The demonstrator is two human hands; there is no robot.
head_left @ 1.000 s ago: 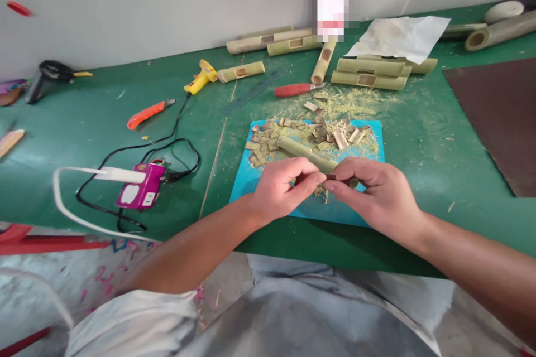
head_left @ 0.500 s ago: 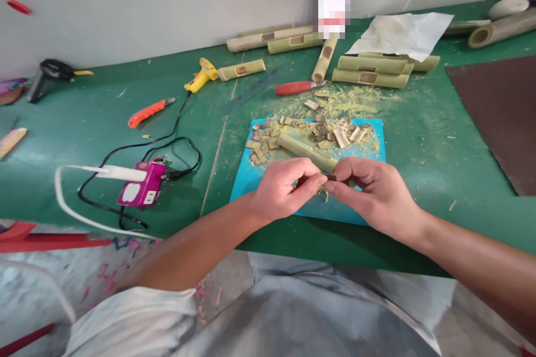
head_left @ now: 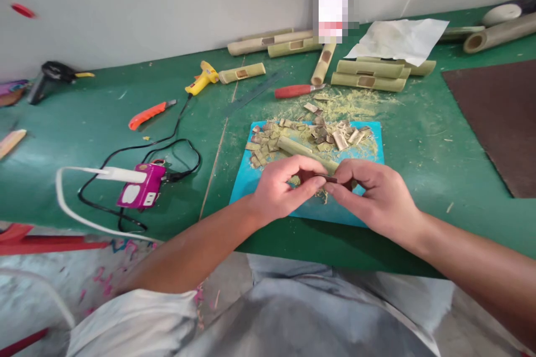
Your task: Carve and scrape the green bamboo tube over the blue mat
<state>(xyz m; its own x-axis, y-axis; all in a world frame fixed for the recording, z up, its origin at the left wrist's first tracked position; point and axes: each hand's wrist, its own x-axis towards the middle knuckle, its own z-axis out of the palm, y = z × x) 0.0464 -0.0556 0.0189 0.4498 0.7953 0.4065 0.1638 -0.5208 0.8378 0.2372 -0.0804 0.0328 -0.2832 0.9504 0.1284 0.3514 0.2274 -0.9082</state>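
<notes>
Head view: dark piece (head_left: 330,178) bridges left grip (head_left: 281,187) and right grip (head_left: 379,195).

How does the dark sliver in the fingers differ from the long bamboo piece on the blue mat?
The dark sliver is thin and brownish; the long bamboo piece is thicker and pale green. The dark sliver is pinched by left hand and right hand; the long bamboo piece lies on the blue mat. The hands partly hide both.

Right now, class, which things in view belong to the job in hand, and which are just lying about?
Job, probably:
dark piece, held by left hand and right hand
bamboo tube
blue mat

Apparently lying about:
yellow glue gun
orange cutter
purple adapter
</notes>
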